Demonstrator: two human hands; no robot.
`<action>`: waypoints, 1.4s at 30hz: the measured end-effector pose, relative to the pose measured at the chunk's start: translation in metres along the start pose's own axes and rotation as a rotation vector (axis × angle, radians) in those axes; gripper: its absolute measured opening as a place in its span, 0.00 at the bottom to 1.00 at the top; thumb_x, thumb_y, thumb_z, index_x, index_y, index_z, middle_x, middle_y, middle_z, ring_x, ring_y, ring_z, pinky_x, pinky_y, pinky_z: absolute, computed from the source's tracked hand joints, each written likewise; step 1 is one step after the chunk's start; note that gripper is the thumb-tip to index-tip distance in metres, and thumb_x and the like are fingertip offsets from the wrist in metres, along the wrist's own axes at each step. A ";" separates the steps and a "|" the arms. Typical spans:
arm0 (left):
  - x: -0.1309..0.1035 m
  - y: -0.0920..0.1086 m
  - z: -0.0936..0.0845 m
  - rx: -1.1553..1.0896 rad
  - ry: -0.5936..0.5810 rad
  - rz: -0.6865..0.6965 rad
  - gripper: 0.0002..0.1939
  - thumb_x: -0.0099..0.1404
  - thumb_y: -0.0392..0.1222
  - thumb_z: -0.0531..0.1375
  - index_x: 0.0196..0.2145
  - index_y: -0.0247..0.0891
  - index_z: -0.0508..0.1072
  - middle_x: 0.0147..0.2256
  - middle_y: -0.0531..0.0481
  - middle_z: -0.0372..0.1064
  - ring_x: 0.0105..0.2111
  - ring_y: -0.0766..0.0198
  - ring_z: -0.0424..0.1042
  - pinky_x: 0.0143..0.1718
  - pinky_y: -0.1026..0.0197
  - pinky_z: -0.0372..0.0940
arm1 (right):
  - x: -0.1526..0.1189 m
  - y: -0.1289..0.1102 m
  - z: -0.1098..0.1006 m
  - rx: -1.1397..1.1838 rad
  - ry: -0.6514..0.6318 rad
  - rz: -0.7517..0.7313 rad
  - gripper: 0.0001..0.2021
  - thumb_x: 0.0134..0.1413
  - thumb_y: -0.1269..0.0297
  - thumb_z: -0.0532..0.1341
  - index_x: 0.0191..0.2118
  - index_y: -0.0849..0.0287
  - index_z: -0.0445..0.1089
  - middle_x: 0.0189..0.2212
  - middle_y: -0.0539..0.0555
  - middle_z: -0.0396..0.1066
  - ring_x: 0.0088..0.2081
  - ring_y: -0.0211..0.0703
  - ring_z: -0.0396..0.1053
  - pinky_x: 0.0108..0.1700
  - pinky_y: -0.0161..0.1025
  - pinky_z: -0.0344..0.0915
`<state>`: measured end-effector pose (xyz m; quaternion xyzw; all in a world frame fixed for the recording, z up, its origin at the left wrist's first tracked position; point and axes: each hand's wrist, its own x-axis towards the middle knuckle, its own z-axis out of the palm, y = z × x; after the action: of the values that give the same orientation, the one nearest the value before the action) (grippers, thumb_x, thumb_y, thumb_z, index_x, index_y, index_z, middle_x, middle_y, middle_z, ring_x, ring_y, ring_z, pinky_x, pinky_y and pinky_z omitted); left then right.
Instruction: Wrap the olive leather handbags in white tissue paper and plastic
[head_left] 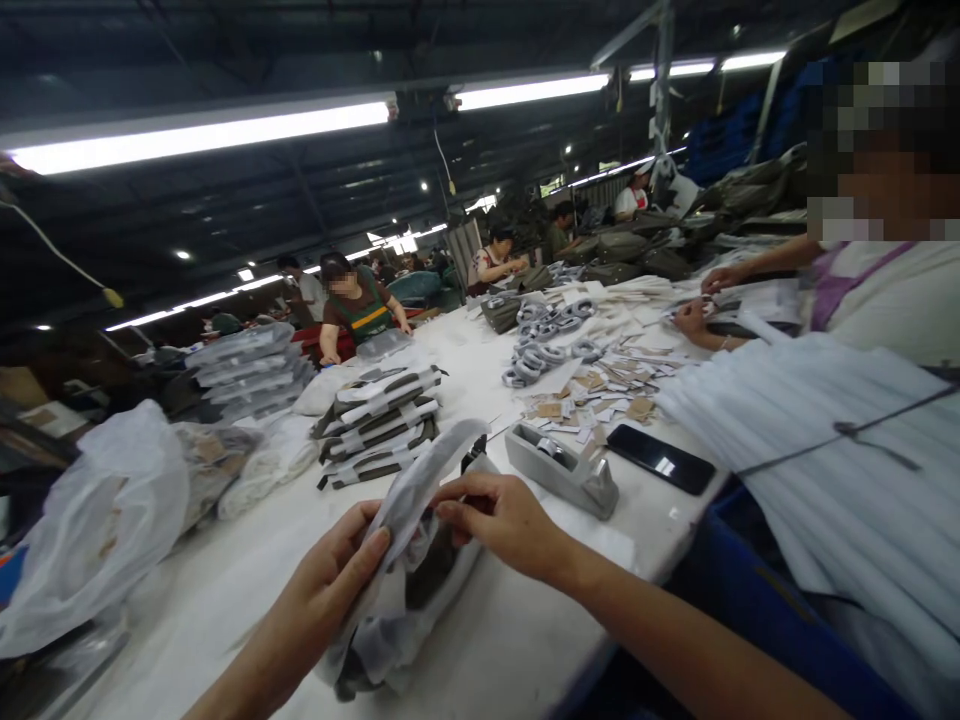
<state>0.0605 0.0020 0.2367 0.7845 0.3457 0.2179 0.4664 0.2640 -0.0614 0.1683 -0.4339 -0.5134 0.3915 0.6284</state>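
My left hand (pixel 334 565) is closed on a strap wrapped in thin white paper (pixel 431 480), thumb on top. The strap curves up and away from me, and dark olive material (pixel 435 570) shows beneath the wrapping. My right hand (pixel 510 520) pinches at the inner side of the same wrapped strap; what lies between its fingertips is too small to make out. Just beyond, a dark buckle (pixel 474 455) sticks up. A grey tape dispenser (pixel 559 470) stands past my right hand, with a black phone (pixel 660 458) lying to its right.
Folded olive pieces with white wrapping (pixel 382 425) are stacked ahead. Loose tags (pixel 600 390) and grey-wrapped rolls (pixel 536 360) lie farther right. White sheets tied with cord (pixel 810 430) rest by a blue bin (pixel 757 590). Clear plastic bags (pixel 142 490) sit left. Co-workers are around the table.
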 end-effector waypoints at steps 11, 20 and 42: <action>0.027 0.006 -0.014 -0.479 0.485 -0.141 0.39 0.45 0.53 0.75 0.53 0.42 0.71 0.40 0.49 0.79 0.36 0.55 0.78 0.30 0.66 0.73 | 0.049 0.086 -0.229 -1.075 0.209 0.239 0.11 0.64 0.62 0.59 0.44 0.61 0.75 0.45 0.59 0.76 0.47 0.48 0.73 0.53 0.48 0.67; -0.002 -0.009 0.002 -0.371 0.450 -0.233 0.37 0.48 0.57 0.73 0.53 0.42 0.70 0.42 0.46 0.79 0.39 0.48 0.78 0.32 0.60 0.74 | 0.089 0.139 -0.250 -1.459 -0.016 0.426 0.14 0.64 0.59 0.61 0.50 0.62 0.70 0.50 0.58 0.70 0.49 0.48 0.71 0.51 0.51 0.70; 0.010 0.000 0.030 -0.350 0.299 0.044 0.22 0.65 0.55 0.62 0.50 0.37 0.73 0.40 0.48 0.77 0.35 0.63 0.74 0.34 0.66 0.65 | -0.025 -0.013 -0.066 -0.324 -0.158 0.185 0.19 0.57 0.45 0.62 0.37 0.57 0.80 0.30 0.53 0.74 0.28 0.40 0.69 0.30 0.36 0.66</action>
<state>0.0869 -0.0081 0.2224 0.6579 0.3506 0.3987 0.5341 0.3256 -0.0981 0.1672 -0.5427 -0.5751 0.3927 0.4697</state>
